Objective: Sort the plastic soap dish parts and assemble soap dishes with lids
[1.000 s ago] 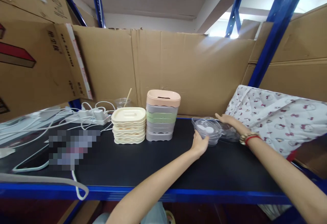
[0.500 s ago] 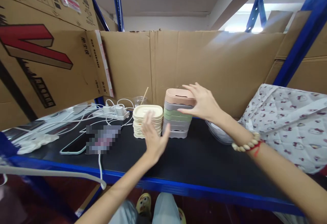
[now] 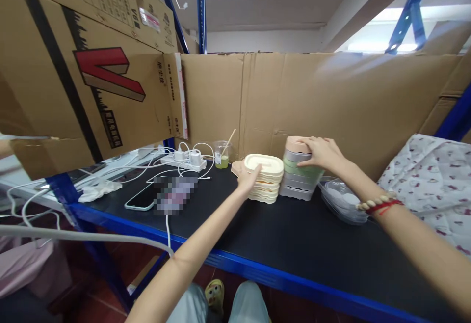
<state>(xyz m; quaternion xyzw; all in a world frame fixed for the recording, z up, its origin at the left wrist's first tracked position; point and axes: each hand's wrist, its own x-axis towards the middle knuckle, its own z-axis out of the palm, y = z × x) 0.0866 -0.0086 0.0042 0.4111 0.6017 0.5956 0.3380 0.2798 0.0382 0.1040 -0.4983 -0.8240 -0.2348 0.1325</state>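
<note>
A stack of cream oval plastic trays (image 3: 264, 164) stands on the black shelf surface. My left hand (image 3: 246, 178) grips the left side of its upper trays, thumb on the top rim and fingers partly hidden behind. Just right of it rises a stack of coloured oval boxes (image 3: 300, 185): grey-lilac at the bottom, green higher up, with a pink box (image 3: 295, 145) on top. My right hand (image 3: 324, 154) clasps the upper right of this stack, fingers over the pink top and thumb at the green tier. A beaded bracelet and red string circle my right wrist.
Clear plastic containers (image 3: 342, 200) lie right of the stacks, beside a white patterned cloth (image 3: 430, 190). Left are a phone (image 3: 142, 199), a power strip (image 3: 187, 161) with tangled cables, and a cup of yellow-green liquid (image 3: 222, 158). Cardboard (image 3: 331, 97) walls the back; a blue beam (image 3: 275, 274) edges the front.
My left hand has closed on the cream trays, and my right hand has come down onto the coloured stack from an open pose. The view has swung left.
</note>
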